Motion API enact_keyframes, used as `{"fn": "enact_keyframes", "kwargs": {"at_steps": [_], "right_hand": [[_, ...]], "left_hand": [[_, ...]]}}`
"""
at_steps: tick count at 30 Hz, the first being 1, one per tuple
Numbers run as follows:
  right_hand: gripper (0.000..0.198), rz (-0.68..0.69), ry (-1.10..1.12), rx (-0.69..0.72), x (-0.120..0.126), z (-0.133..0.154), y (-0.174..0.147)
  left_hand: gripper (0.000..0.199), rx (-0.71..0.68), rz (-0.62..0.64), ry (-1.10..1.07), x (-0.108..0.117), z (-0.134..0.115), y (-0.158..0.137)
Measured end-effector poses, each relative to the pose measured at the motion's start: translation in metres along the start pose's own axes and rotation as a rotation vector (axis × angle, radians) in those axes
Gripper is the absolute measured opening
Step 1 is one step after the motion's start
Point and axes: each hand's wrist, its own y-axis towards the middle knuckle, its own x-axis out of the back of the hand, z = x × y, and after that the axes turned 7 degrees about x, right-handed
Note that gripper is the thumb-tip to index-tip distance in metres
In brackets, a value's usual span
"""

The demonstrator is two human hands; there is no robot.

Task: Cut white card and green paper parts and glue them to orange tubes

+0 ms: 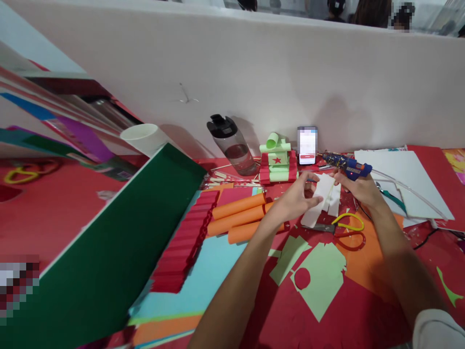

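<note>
My left hand [304,195] curls at the left edge of a white card piece [313,212], its thumb and a fingertip against it. A narrow pale strip lies over the white pieces. My right hand [354,185] is closed around the lower part of a blue glue gun [348,166], its fingertips close to the card's upper edge. The handle is hidden by the hand. The nozzle points left, and a long clear glue stick [410,190] trails behind. Scissors [333,228] with yellow and red handles lie just below the card.
Orange paper rolls [238,212], pleated red paper [189,237] and green scraps [321,281] lie around the hands. A paper model [278,161], a phone [307,145] and a water bottle [236,148] stand by the white partition [232,63]. A dark green board [119,247] leans at left.
</note>
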Motion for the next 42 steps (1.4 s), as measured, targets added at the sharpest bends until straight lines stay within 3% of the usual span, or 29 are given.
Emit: {"fn": "enact_keyframes", "kwargs": {"at_steps": [4,12,21,34,42], "right_hand": [[0.051,0.014,0.214,0.072,0.005,-0.004,0.004],[0.051,0.051,0.264,0.080,0.010,-0.009,0.005],[0.061,0.011,0.242,0.005,0.012,-0.012,0.004],[0.058,-0.092,0.084,-0.066,0.008,-0.009,0.001],[0.064,-0.063,0.028,-0.070,0.009,-0.003,0.001]], "left_hand": [[0.050,0.029,-0.106,-0.153,0.014,0.000,0.004],[0.067,0.119,-0.215,-0.396,0.031,0.004,0.010],[0.061,0.106,-0.184,-0.419,0.028,0.007,0.011],[0.065,0.107,-0.124,-0.450,0.020,0.001,0.008],[0.062,0.107,-0.108,-0.459,0.018,-0.003,0.006]]}}
